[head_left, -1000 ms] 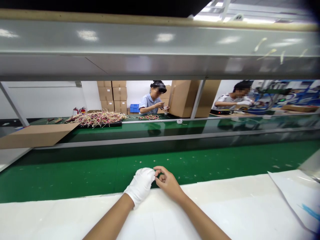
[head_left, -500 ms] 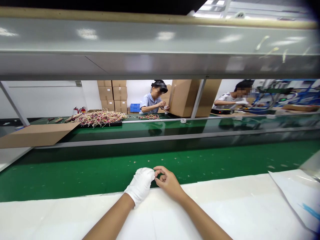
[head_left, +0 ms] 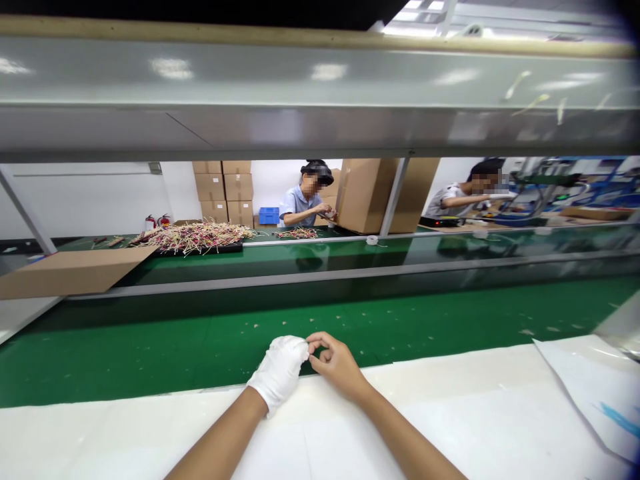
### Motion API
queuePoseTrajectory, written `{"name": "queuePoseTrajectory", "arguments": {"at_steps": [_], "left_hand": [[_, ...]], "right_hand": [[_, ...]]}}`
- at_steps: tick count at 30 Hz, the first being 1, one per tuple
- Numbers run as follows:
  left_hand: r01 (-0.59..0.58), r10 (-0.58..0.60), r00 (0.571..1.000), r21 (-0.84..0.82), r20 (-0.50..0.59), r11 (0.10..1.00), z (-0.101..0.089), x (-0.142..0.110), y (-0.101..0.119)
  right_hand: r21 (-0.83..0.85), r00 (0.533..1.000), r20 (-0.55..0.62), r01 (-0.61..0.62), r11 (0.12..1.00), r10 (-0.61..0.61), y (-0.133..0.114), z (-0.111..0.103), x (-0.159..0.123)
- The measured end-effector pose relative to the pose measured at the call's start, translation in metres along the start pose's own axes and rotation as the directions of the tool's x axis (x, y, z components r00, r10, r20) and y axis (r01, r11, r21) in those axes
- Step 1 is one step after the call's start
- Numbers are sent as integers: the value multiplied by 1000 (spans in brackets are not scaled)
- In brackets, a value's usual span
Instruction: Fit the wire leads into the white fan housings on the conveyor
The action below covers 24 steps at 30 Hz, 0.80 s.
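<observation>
In the lower middle of the head view, my left hand (head_left: 281, 372) wears a white glove. Its fingers are curled inward, and what they hold, if anything, is hidden. My right hand (head_left: 336, 365) is bare and closed in a pinch, thumb and forefinger meeting right at the gloved fingertips. Any small thing between the two hands is too hidden to name. Both hands hover over the near edge of a green conveyor belt (head_left: 165, 353), just beyond a white-covered worktop (head_left: 440, 413).
A loose sheet (head_left: 595, 393) lies at the right. Across the belt are a cardboard flap (head_left: 75, 270), a heap of thin wires (head_left: 195, 237), a white roll (head_left: 372, 240), a large carton (head_left: 367, 197) and two people working. A metal beam (head_left: 300, 130) spans overhead.
Specks on the near belt have slid left, while the white roll on the far belt has shifted slightly right. The right-hand co-worker's arm has risen. My hands keep nearly the same pose.
</observation>
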<state>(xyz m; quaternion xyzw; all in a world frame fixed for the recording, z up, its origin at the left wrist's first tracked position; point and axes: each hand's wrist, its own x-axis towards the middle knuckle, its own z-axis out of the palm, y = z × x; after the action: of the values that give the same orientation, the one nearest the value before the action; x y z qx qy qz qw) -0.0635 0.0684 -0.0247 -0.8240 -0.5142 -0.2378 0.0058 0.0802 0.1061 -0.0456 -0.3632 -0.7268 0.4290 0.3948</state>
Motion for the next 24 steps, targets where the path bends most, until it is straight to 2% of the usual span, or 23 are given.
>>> {"name": "queuePoseTrajectory", "arguments": {"at_steps": [7, 12, 18, 24], "left_hand": [[56, -56, 998, -19, -1, 998, -2, -2, 1], [122, -123, 992, -46, -23, 991, 1, -4, -1], [229, -232, 969, -52, -79, 972, 12, -8, -6], [316, -319, 946, -52, -54, 947, 17, -8, -8]], "right_hand": [[-5, 999, 17, 51, 999, -50, -5, 2, -1], [-62, 999, -26, 33, 998, -34, -6, 2, -2], [-167, 999, -33, 18, 986, -24, 1, 3, -3], [-237, 998, -37, 48, 970, -58, 2, 4, -5]]}}
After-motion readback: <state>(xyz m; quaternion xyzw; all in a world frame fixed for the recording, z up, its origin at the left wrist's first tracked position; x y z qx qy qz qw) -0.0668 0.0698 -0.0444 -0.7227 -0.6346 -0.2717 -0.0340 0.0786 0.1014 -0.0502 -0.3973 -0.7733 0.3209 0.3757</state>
